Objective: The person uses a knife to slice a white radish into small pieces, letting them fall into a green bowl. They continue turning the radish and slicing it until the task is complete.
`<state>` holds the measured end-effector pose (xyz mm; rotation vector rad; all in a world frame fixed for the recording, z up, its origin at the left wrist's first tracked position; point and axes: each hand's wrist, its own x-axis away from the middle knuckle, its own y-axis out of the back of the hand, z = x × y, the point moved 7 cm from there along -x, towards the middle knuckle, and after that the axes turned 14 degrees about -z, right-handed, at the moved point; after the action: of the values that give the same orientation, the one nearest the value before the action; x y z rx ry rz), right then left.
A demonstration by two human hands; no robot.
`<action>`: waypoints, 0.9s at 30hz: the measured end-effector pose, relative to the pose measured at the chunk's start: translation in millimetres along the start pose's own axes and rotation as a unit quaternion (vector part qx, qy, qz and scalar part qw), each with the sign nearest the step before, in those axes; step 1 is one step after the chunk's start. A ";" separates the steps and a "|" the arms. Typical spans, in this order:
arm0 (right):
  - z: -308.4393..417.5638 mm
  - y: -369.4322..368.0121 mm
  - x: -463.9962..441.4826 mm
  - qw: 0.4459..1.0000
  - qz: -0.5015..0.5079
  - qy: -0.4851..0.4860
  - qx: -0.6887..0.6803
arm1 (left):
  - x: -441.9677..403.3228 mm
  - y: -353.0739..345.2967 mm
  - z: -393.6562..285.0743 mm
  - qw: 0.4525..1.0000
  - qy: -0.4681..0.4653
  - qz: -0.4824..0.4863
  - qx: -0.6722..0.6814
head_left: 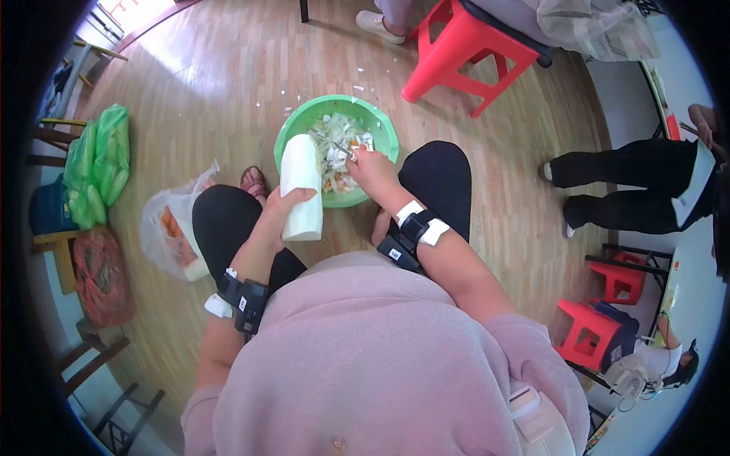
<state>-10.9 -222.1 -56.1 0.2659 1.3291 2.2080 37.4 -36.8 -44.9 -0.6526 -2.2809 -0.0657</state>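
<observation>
My left hand [283,209] is wrapped around the lower part of a thick white radish [301,171], which looks peeled and smooth. The radish stands out over the left rim of a green basin [386,129] on the floor between my legs. Over the basin's right side, my right hand [372,173] is closed on a slim metal-bladed tool [328,141]; whether it is a peeler or a knife is unclear. Its blade points toward the radish's upper end. Pale peelings [339,125] and some orange bits fill the basin's bottom.
Left of my knee, a clear plastic bag [157,228] holds orange and white vegetables. Green bags [97,163] and a red bag [103,281] lie farther left. A red stool [475,45] with a seated person stands ahead. Another person in black trousers [616,167] stands at right.
</observation>
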 end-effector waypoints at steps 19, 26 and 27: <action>-11.7 -9.5 -6.8 0.995 -0.035 -0.045 -0.086 | 21.8 -18.5 -13.5 0.997 -0.041 0.073 0.004; 25.6 16.2 -1.1 0.987 -0.060 0.087 -0.122 | 19.3 -18.2 -16.3 0.998 -0.025 0.060 0.022; 26.4 16.9 -0.7 0.987 -0.059 0.087 -0.122 | 18.9 -17.6 -16.0 0.998 -0.023 0.054 0.022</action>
<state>-4.8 -208.7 -28.5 -0.0974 1.1129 2.3044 28.4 -47.7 -18.0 -0.7585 -2.2807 0.0526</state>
